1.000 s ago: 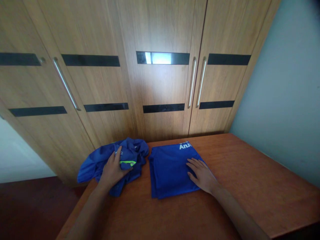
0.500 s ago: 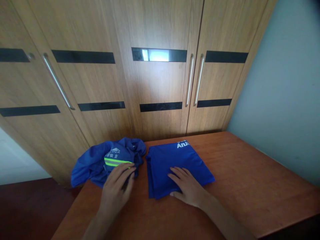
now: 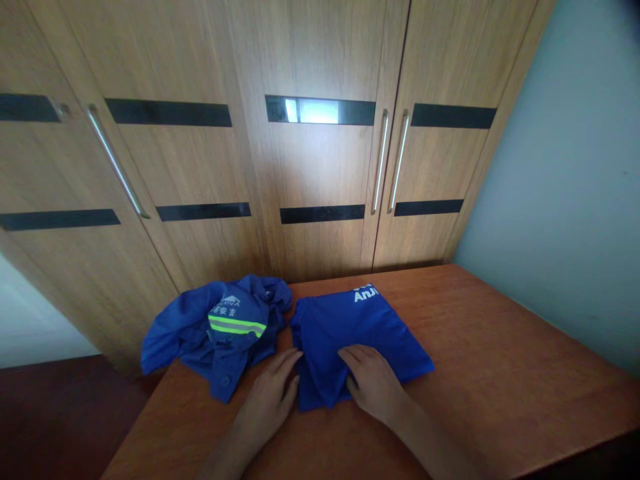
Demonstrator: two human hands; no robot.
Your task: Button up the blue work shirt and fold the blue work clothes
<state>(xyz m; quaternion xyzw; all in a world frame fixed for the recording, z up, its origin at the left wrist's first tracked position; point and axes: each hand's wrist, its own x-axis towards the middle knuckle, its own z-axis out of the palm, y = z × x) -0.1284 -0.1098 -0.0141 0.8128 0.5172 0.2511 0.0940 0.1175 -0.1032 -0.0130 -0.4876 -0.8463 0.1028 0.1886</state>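
Note:
A folded blue garment [image 3: 370, 327] with white lettering at its far edge lies on the wooden table. My right hand [image 3: 375, 383] pinches its upper layer near the front, and the cloth rises in creases there. At the garment's left front edge is my left hand [image 3: 273, 387], thumb and fingers apart, fingertips at the cloth. Left of it lies a crumpled blue work jacket [image 3: 195, 333] with a yellow-green and grey stripe, white print and dark buttons. Part of this jacket hangs past the table's left edge.
Behind the table [image 3: 490, 373] stands a wooden wardrobe [image 3: 320, 247] with black strips and long metal handles [image 3: 383, 163]. A pale wall [image 3: 565, 200] borders the table on the right. The dark red floor [image 3: 55, 413] shows at lower left.
My left hand has moved right, from the crumpled jacket to the folded garment's edge. My right hand has gone from lying flat to pinching the cloth, which is now creased.

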